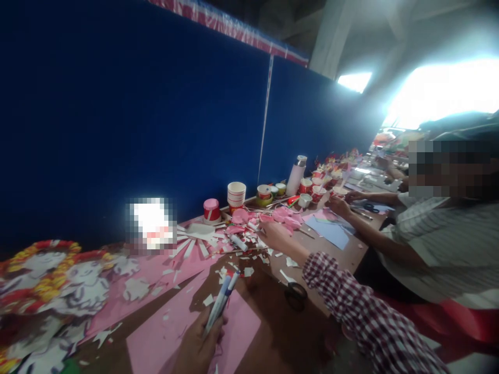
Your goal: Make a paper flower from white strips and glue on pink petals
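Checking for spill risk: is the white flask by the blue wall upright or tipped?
Upright. The flask stands on its base on the table, cap at the top, beside the paper cups.

One pair of scissors (295, 294) lies on the brown table (273, 332). One stack of paper cups (236, 195) stands by the blue wall, with one red-banded cup (211, 210) to its left and one white flask (296, 175) to its right. Two pens (221, 300) are gripped together in one hand (200, 345); a second hand (276, 235), on a checked sleeve (351, 306), reaches among the pink paper pieces. One large pink sheet (171, 337) and one blue sheet (329, 231) lie flat. Smaller cups farther along are too blurred to count
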Demonstrator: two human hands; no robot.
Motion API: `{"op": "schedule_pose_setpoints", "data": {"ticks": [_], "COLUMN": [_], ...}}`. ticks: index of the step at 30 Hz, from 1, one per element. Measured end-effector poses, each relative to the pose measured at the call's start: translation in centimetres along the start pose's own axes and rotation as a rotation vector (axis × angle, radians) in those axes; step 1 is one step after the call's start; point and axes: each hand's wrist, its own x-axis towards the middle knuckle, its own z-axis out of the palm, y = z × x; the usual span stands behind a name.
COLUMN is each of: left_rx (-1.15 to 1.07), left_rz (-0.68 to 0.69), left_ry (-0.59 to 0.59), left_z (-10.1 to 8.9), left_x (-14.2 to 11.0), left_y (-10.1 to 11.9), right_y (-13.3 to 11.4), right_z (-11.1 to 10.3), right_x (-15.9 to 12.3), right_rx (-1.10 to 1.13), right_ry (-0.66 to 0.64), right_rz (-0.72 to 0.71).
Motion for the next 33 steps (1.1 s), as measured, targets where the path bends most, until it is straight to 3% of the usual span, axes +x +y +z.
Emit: {"op": "schedule_pose_setpoints", "data": {"ticks": [2, 8, 13, 19, 25, 33], "left_rx": [-0.021, -0.059, -0.045, -0.009, -0.017, -0.001], "left_rz": [-0.014, -0.001, 0.032, 0.046, 0.049, 0.050], "left_ry": [0.000, 0.047, -0.024, -0.015, -0.025, -0.021], "left_z": [0.1, 0.5, 0.2, 0.1, 0.1, 0.1], "left_x": [0.0, -0.1, 0.0, -0.1, -0.2, 0.0], "left_y": [-0.1, -0.4, -0.2, 0.3, 0.2, 0.0], "right_y": [-0.5, 1.2, 0.0, -2.0, 0.5, 0.8], "right_z": [0.6, 0.4, 0.0, 1.2, 1.0, 0.3], "right_x": [0.1, 0.9, 0.2, 0.8, 2.1, 2.0], "right_rx": [-0.022, -0.057, -0.014, -0.009, -0.078, -0.118], "right_ry": [-0.045, -0.022, 0.050, -0.022, -0.010, 0.056], "right_rz": [-0.024, 0.205, 0.082, -0.091, 0.160, 0.151]}}
